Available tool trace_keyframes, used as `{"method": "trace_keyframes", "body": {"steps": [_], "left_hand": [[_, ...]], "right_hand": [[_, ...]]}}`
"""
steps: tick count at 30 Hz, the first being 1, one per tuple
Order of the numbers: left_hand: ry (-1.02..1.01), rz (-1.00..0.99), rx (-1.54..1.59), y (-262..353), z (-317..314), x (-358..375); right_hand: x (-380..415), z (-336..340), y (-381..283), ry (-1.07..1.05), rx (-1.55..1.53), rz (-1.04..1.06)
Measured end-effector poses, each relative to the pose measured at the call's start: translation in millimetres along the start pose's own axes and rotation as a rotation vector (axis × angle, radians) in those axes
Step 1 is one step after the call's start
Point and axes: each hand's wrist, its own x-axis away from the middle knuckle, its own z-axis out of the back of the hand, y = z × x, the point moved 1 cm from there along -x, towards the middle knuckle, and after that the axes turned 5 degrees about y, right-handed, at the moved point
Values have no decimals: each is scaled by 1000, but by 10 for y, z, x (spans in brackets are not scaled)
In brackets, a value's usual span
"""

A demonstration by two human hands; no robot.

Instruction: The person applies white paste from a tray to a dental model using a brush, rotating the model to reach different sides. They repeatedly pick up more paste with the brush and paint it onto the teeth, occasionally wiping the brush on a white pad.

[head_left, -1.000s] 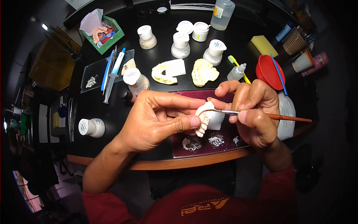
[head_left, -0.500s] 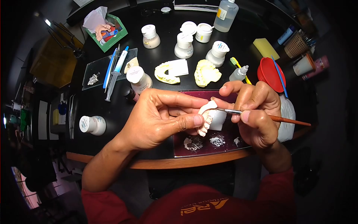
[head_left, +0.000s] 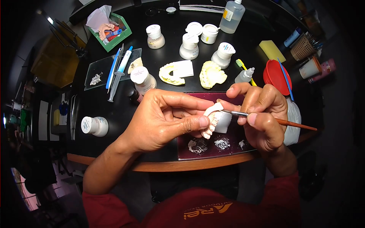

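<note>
My left hand grips a white dental model with a row of teeth between thumb and fingers, above a dark red mixing slab. A thin brush with a brown handle sits in my right hand, pinched like a pen. Its metal ferrule and tip rest against the top of the model. On the slab below lie small dabs of white paste.
Two pale yellow plaster casts and several white-capped jars stand on the black table beyond the hands. A glass plate with a syringe is at left, a lone jar nearer. A red lid, yellow sponge and clear bottle lie right.
The view has shifted slightly; both hands with the model and brush sit a little lower and to the right. The brush stays against the model.
</note>
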Motion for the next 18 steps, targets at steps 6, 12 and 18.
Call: {"method": "trace_keyframes", "body": {"steps": [6, 12, 18], "left_hand": [[10, 17, 40, -7, 1, 0], [19, 27, 50, -13, -4, -1], [30, 35, 31, -15, 1, -2]], "right_hand": [[-10, 0, 6, 1, -20, 3], [-8, 5, 26, 7, 1, 8], [-10, 7, 17, -1, 23, 1]]}}
